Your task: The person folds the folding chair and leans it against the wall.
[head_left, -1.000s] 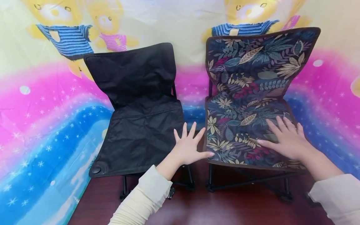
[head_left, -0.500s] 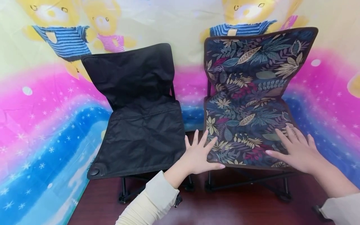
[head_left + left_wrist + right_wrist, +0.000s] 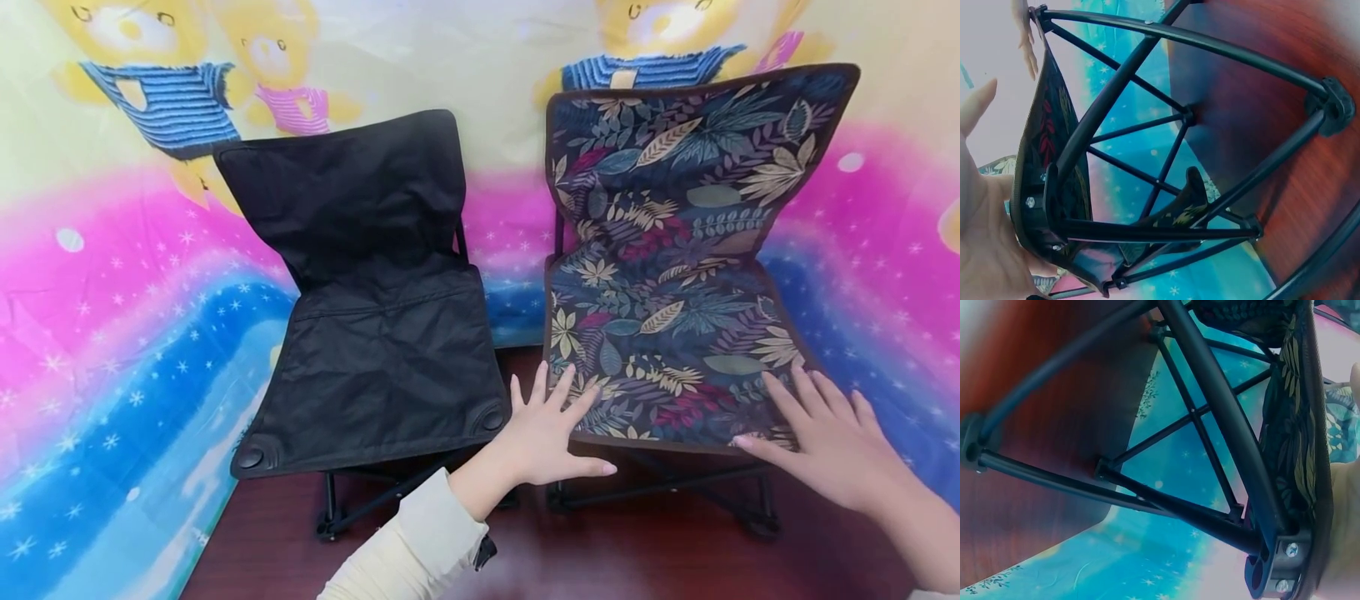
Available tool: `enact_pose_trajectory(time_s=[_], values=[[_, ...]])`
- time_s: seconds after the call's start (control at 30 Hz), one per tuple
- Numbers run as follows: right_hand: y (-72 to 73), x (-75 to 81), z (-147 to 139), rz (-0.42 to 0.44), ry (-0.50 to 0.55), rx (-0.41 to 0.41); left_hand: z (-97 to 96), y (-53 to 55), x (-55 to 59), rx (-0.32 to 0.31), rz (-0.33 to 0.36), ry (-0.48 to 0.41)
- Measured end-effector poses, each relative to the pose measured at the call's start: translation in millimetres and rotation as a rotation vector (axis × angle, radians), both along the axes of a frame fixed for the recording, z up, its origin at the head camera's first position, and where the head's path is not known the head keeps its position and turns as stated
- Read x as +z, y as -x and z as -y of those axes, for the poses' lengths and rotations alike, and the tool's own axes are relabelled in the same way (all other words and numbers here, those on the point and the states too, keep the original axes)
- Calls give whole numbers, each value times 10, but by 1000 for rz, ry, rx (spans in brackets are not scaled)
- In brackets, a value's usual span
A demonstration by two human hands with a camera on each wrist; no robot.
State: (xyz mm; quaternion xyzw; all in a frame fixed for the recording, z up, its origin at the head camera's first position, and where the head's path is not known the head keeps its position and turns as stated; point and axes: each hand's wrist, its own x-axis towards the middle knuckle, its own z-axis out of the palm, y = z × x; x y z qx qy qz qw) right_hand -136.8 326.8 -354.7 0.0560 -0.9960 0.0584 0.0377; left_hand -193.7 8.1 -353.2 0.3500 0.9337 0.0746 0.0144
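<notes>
Two folding chairs stand side by side: a black one [image 3: 390,358] on the left and one with a leaf pattern [image 3: 667,317] on the right. My left hand [image 3: 546,437], fingers spread, is at the front left corner of the patterned seat; its fingers overlap the seat in the head view. At that seat's front right corner, my right hand [image 3: 843,446] also has its fingers spread. Neither hand grips anything. In the left wrist view the palm [image 3: 985,231] is beside the seat corner. The right wrist view shows the dark tube frame [image 3: 1222,419] under the seat.
Behind the chairs hangs a cloth [image 3: 495,83] printed with bears, pink and blue bands and snowflakes. Both chairs stand on a dark red, shiny floor [image 3: 600,558]. A narrow gap separates the two seats. Crossed black legs [image 3: 667,487] run beneath the patterned chair.
Both hands have drawn back toward me and shifted right, across the patterned seat to its front edge. Their fingers stay spread. The chairs have not moved.
</notes>
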Motion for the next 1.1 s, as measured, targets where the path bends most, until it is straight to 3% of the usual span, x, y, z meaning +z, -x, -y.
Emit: enact_pose_trajectory(time_s=[0.23, 0.67, 0.9, 1.1], values=[[-109, -60, -41, -48, -9, -30, 3, -5, -20, 7, -16, -3], [-213, -166, -116, -172, 19, -48, -7, 3, -97, 2, -171, 1], [-262, -260, -210, -294, 74, 19, 2, 4, -80, -12, -191, 13], [-303, -331, -252, -369, 141, 49, 8, 24, -53, -35, -261, 16]])
